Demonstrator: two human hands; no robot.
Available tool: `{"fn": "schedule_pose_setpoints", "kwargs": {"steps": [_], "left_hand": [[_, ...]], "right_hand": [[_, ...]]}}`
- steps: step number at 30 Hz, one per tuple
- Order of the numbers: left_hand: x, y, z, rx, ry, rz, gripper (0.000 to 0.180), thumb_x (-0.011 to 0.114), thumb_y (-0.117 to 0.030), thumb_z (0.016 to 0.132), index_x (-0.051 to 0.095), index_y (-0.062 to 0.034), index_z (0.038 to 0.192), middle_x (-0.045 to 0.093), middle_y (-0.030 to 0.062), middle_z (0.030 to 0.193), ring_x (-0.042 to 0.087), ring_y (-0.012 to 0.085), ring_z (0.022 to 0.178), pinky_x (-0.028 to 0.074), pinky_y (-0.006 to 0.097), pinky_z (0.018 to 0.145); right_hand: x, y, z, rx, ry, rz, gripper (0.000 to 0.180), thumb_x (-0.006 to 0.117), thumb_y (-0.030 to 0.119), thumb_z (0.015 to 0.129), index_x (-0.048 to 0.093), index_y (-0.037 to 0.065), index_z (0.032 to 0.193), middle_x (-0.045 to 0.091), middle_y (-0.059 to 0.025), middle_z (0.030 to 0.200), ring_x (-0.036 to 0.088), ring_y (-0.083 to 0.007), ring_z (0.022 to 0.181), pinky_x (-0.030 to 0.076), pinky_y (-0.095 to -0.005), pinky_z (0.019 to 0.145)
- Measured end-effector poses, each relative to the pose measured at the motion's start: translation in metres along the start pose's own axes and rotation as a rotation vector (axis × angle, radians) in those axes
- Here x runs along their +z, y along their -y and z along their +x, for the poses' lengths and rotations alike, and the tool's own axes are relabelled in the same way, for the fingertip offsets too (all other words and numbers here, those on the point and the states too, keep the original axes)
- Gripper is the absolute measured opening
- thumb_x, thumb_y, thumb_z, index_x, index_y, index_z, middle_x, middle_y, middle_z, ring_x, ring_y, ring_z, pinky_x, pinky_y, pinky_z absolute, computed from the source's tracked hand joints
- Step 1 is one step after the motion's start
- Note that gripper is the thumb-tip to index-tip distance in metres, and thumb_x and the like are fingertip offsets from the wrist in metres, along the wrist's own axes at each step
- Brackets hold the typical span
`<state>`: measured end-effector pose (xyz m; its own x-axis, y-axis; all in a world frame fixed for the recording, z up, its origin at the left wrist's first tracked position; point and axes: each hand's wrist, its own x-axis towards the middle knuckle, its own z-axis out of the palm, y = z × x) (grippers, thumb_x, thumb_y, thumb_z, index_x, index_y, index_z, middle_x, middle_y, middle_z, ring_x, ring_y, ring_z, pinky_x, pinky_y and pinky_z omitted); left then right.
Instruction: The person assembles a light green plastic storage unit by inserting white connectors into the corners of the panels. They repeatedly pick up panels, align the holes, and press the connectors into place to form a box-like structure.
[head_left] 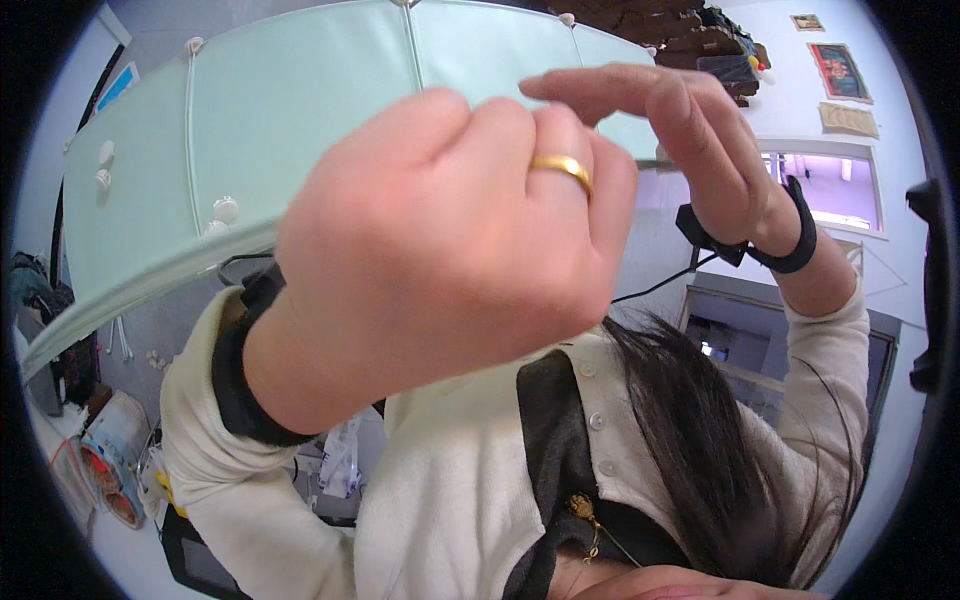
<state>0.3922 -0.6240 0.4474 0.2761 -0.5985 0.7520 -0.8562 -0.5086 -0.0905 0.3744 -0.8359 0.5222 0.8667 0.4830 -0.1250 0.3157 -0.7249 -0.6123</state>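
Nearest me, the bare left hand (450, 230) fills the middle of the frame, its fingers curled tight and its back toward me; I can't tell whether they close around anything. A smooth gold band ring (562, 170) circles one finger. Beyond it at upper right, I see the bare right hand (700, 140) half open, bent at the knuckles, fingers pointing left above the fist; I can't judge whether they touch it. A black wrist strap (804, 228) wraps that arm. Farther off, the pale mint-green, smooth seamed panel (290, 110) with white knobs spans the upper left, its long axis rising from lower left toward upper right, seams crossing it.
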Motion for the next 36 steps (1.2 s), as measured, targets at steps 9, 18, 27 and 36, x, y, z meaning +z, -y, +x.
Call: {"fn": "schedule_pose_setpoints", "kwargs": {"steps": [9,18,27,36], "left_hand": [[-0.002,0.007,0.023,-0.036,0.047,0.028,0.012,0.067,-0.023,0.09,0.062,-0.0126,0.086,0.057,0.0039,0.065,0.053,0.022,0.052,0.039,0.034,0.049],[-0.015,-0.046,0.055,-0.129,0.041,-0.409,0.037,0.071,-0.013,0.089,0.066,-0.0111,0.125,0.073,0.0124,0.101,0.071,0.0192,0.082,0.053,0.03,0.072],[0.004,-0.08,0.103,-0.056,0.144,-0.172,0.024,0.072,-0.003,0.085,0.074,-0.0048,0.109,0.074,0.013,0.089,0.071,0.02,0.073,0.054,0.027,0.064],[0.004,-0.095,0.105,-0.001,0.13,-0.024,0.024,0.072,0.001,0.084,0.073,-0.0023,0.107,0.073,0.0141,0.086,0.07,0.0223,0.068,0.054,0.026,0.062]], "right_hand": [[-0.031,-0.028,0.002,0.109,-0.092,0.568,0.082,0.022,0.064,0.102,0.055,-0.004,0.133,0.063,-0.0168,0.123,0.06,-0.0252,0.114,0.045,-0.0378,0.102],[-0.05,-0.074,-0.119,-0.362,-0.363,-0.274,0.026,0.058,0.021,0.1,0.07,0.001,0.112,0.071,-0.0131,0.09,0.068,-0.0214,0.083,0.054,-0.0307,0.076],[-0.045,-0.112,-0.128,-0.625,-0.545,-0.575,0.022,0.065,0.001,0.085,0.063,0.0,0.107,0.064,-0.0125,0.083,0.062,-0.0276,0.068,0.047,-0.0368,0.058],[-0.045,-0.108,-0.123,-0.621,-0.544,-0.457,0.017,0.063,0.003,0.075,0.06,0.0,0.091,0.059,-0.0103,0.067,0.062,-0.0274,0.054,0.048,-0.0368,0.047]]}}
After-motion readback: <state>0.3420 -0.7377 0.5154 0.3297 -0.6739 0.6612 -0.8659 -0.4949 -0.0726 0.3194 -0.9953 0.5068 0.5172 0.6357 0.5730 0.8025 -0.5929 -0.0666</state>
